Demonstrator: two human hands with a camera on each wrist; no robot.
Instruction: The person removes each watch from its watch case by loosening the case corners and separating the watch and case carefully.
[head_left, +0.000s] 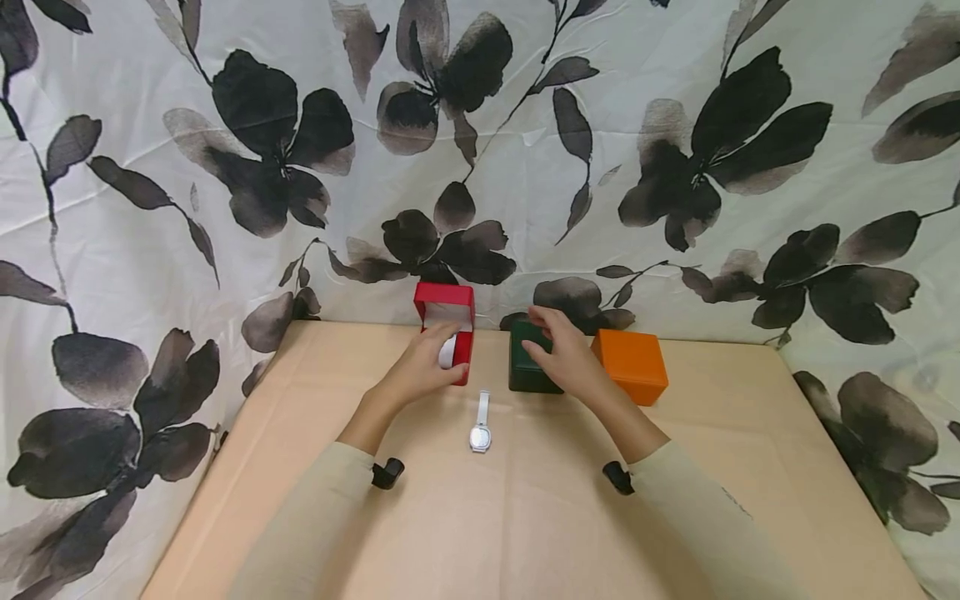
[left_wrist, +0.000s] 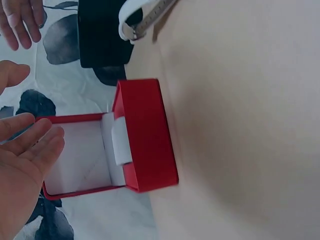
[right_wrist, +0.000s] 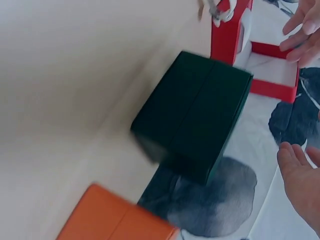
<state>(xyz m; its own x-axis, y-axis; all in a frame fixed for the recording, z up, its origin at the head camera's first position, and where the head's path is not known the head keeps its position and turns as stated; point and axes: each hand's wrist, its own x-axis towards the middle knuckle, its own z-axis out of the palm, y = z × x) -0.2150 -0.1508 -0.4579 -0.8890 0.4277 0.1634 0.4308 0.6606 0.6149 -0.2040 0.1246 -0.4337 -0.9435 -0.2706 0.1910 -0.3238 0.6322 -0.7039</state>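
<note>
A red watch box (head_left: 445,293) stands with its lid up, showing a white lining and a white cushion (head_left: 447,353) inside. My left hand (head_left: 418,367) is over its left side with loosely extended fingers; in the left wrist view they lie in front of the raised lid, and contact is unclear. Over the dark green box (right_wrist: 195,107), which is closed, my right hand (head_left: 568,357) hovers with fingers spread and nothing in them. A wristwatch (head_left: 480,437) with a white strap lies on the table, between my forearms and nearer to me than the boxes.
An orange box (head_left: 634,367), closed, sits right of the green one, beside my right wrist. The table (head_left: 495,533) has a beige cover. Behind it hangs a white cloth (head_left: 525,167) with dark flowers. Both wrists carry small black cameras.
</note>
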